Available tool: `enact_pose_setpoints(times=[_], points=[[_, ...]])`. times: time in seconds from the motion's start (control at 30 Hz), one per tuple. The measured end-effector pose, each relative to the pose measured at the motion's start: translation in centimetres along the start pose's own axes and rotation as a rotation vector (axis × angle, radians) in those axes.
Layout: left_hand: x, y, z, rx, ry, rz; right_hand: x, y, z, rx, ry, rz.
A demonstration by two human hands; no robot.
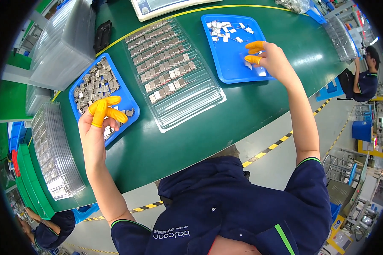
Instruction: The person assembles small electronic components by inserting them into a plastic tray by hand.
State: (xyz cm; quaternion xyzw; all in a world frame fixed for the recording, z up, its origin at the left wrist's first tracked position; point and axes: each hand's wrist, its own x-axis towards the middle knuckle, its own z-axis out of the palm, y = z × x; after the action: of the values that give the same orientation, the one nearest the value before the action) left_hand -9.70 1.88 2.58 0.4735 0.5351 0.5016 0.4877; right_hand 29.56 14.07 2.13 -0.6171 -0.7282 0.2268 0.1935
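My left hand [98, 118], yellow finger cots on several fingers, is over the near end of a blue tray [132, 101] heaped with small metal connector shells [98, 83]. Its fingertips are apart, and I see nothing between them. My right hand [266, 59], also in yellow cots, reaches into a second blue tray [227, 63] holding small white pieces with thin wires [220, 30]. Its thumb and fingers are parted; a small whitish piece [247, 64] shows beside the thumb tip. Between the trays lies a clear plastic blister tray [187, 108], with rows of metal-and-white connectors [161, 55] in its far part.
Stacked clear blister trays [57, 153] stand at the left, with taller plastic stacks [66, 46] behind. A black object [102, 36] lies by the yellow line. More clear trays [341, 39] stand far right. Co-workers sit at the right [365, 78] and lower left [55, 231].
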Motion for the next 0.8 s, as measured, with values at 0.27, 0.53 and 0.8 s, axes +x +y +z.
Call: enact_pose_setpoints(times=[0.27, 0.53, 0.8], points=[[-1.3, -1.3, -4.1, 0.343, 0.172, 0.056, -0.6, 0.3, 0.4, -0.426, 0.088, 0.047], [-1.7, -2.0, -4.7, 0.412, 0.178, 0.012, -0.3, -1.3, 1.5, -0.137, 0.150, -0.107], [-0.7, -2.1, -3.3, 0.819, 0.324, 0.112, -0.8, -2.4, 2.1, -0.235, -0.017, 0.052]])
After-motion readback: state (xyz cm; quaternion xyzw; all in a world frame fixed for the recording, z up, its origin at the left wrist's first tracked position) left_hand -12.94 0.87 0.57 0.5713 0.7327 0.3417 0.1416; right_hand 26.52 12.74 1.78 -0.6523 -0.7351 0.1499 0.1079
